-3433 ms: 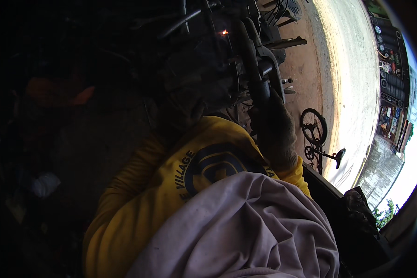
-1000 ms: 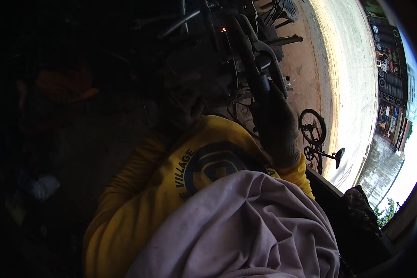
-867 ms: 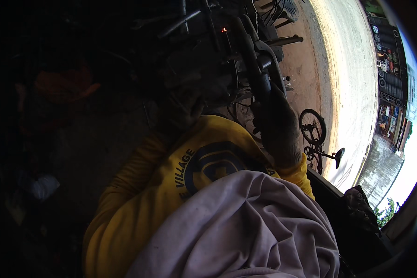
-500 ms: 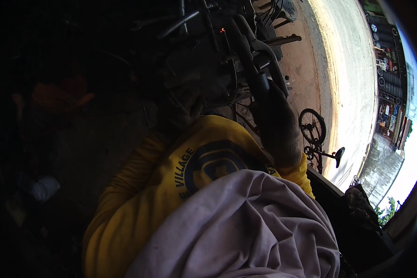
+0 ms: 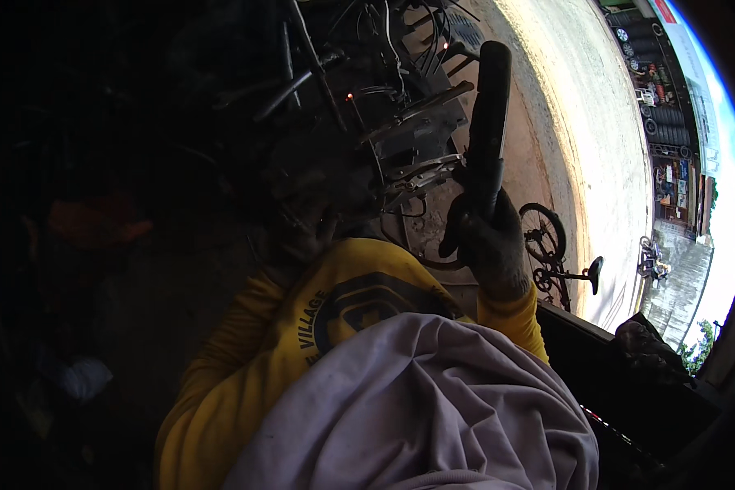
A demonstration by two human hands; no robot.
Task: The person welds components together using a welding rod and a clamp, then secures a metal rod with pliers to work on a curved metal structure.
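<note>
Pale, sunlit ground (image 5: 576, 155) arcs from one to three o'clock, past a dark bicycle (image 5: 554, 265) at three. At half past one stands a long, smooth, round-ended black tool (image 5: 491, 106), its handle gripped by the knit-gloved right hand (image 5: 490, 245). The shadowed left hand (image 5: 302, 233) lies toward nine; I cannot tell its fingers' state. Thin metal rods (image 5: 318, 65) cross near eleven.

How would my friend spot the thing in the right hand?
Find the bright road curving down the picture's right side. Left of it, a yellow sleeve leads up to the right hand, which holds a long dark tool pointing up the picture. Unlike the thin metal rods farther left, it is thick, with a blunt rounded top.
</note>
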